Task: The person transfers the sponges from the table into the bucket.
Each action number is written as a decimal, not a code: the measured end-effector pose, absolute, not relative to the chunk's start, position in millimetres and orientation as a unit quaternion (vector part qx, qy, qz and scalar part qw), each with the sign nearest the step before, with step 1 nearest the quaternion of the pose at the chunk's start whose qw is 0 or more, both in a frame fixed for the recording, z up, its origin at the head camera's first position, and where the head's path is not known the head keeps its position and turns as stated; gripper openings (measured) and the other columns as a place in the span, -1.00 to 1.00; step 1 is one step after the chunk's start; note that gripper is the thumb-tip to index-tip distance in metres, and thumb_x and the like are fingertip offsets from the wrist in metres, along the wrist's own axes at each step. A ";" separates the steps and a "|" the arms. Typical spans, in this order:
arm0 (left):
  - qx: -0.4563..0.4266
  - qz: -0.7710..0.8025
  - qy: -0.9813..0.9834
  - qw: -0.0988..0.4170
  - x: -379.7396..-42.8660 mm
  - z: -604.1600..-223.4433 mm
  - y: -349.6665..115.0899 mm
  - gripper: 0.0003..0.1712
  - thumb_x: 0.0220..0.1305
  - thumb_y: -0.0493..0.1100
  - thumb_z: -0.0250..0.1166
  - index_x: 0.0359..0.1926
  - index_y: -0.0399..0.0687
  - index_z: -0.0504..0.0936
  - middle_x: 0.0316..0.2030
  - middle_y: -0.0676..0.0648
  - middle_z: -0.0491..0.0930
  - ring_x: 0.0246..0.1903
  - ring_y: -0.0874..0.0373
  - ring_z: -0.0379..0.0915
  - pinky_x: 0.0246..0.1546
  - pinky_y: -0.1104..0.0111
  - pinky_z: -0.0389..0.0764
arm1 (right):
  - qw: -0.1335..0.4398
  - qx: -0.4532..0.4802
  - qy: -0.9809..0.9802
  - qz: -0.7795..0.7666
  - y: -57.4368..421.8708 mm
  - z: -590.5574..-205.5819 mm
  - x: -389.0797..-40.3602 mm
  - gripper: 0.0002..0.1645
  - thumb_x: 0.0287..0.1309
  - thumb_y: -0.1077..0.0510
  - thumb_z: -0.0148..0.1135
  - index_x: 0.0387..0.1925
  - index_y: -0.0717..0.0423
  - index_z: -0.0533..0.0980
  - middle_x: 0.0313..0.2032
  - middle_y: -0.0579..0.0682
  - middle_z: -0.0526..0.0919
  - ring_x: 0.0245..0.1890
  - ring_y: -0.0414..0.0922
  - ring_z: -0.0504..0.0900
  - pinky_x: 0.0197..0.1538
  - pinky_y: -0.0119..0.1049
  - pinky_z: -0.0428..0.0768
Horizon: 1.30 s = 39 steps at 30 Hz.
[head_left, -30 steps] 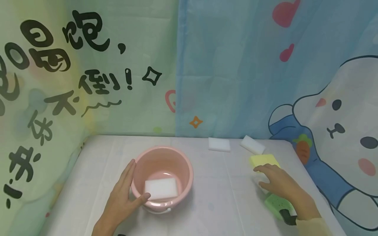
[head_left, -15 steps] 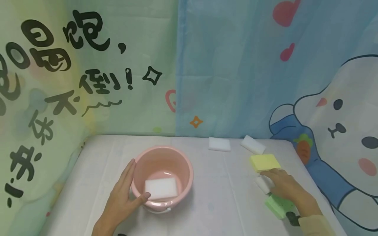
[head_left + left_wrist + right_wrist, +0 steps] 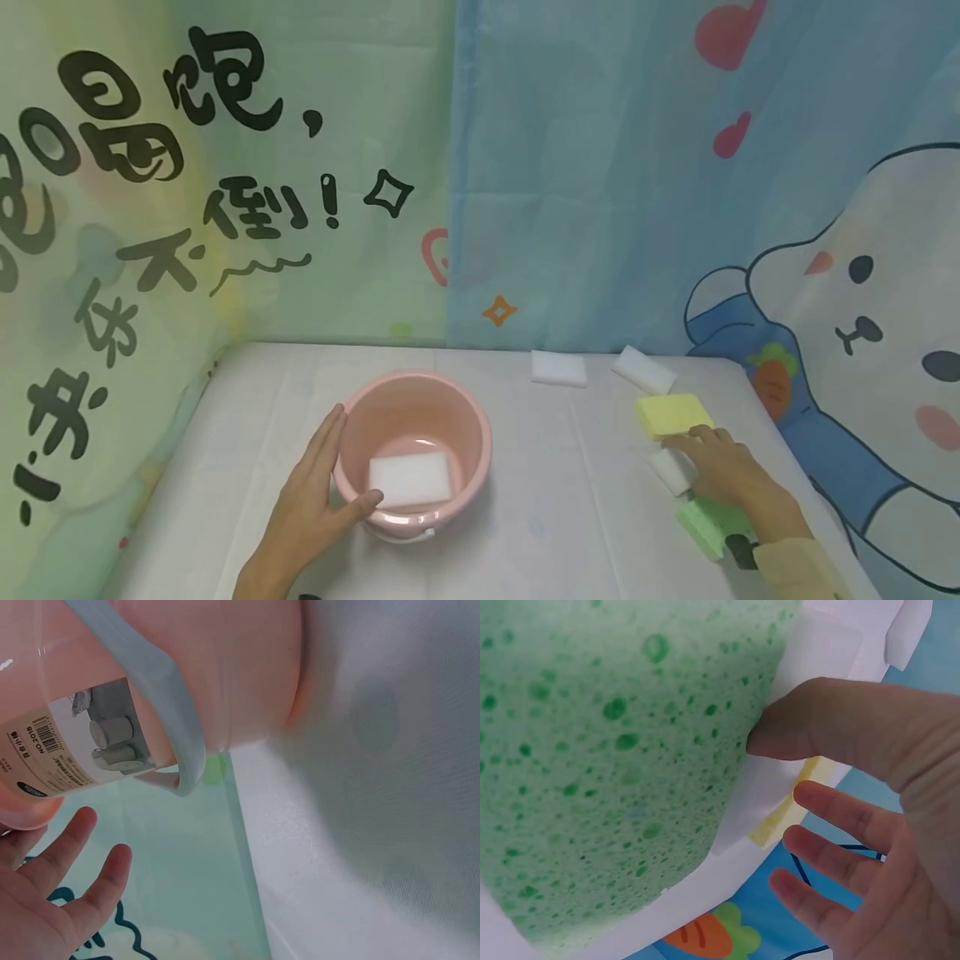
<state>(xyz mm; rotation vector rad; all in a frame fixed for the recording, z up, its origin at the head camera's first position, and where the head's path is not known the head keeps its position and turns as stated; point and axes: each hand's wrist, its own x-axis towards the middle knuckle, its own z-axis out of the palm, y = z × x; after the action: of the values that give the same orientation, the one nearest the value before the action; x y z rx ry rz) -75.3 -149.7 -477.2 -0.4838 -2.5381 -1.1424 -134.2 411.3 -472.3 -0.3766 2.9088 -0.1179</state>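
A pink bucket [image 3: 476, 417] stands left of centre on the white table, a white sponge [image 3: 409, 479] lying inside. My left hand [image 3: 311, 500] rests against the bucket's left and near rim, thumb over the edge. In the left wrist view its fingers [image 3: 101, 889] are spread, fairly straight, beside the bucket. At the right, my right hand [image 3: 723, 471] pinches a second white sponge [image 3: 672, 471], covering its right end. A yellow sponge [image 3: 671, 415] lies just beyond that hand; a green sponge [image 3: 705, 525] lies on its near side, partly under the wrist.
Two more white sponges, one flat [image 3: 558, 368] and one slanted [image 3: 645, 370], lie at the table's back edge. Printed curtains [image 3: 570, 183] hang behind and at the sides. A pale handle [image 3: 176, 697] hangs on the bucket's side.
My right hand has drawn back from over the yellow sponge to the white sponge on its near side and taken hold of that. The left hand and bucket have stayed put.
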 end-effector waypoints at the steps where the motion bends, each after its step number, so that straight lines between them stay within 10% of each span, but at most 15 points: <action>1: -0.170 -0.399 -0.887 0.157 -75.0 -477.5 -149.9 0.19 0.09 0.19 0.47 0.60 0.04 0.01 0.55 0.07 -0.02 0.46 -0.08 0.04 0.23 -0.24 0.31 | 0.095 -0.130 0.986 -0.039 411.4 -472.9 -133.7 -0.28 -0.15 0.35 0.47 0.17 0.15 0.53 -0.02 0.32 0.51 -0.04 0.35 0.46 -0.13 0.34 0.50; 39: -0.167 -0.403 -0.886 0.157 -76.1 -478.2 -149.2 0.19 0.09 0.18 0.47 0.60 0.07 0.01 0.55 0.08 -0.01 0.45 -0.10 0.07 0.22 -0.25 0.32 | -0.056 -0.254 0.966 0.000 291.9 -383.6 -121.9 -0.27 0.01 -0.22 0.46 0.13 0.11 0.58 -0.16 0.00 0.60 -0.18 -0.02 0.58 -0.11 0.06 0.58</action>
<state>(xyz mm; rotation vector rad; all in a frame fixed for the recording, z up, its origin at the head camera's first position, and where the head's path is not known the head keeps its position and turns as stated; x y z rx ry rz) -76.1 -149.2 -478.2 -0.4766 -2.5361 -1.1519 -121.9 291.9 -383.6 -0.8283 3.1468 -0.0001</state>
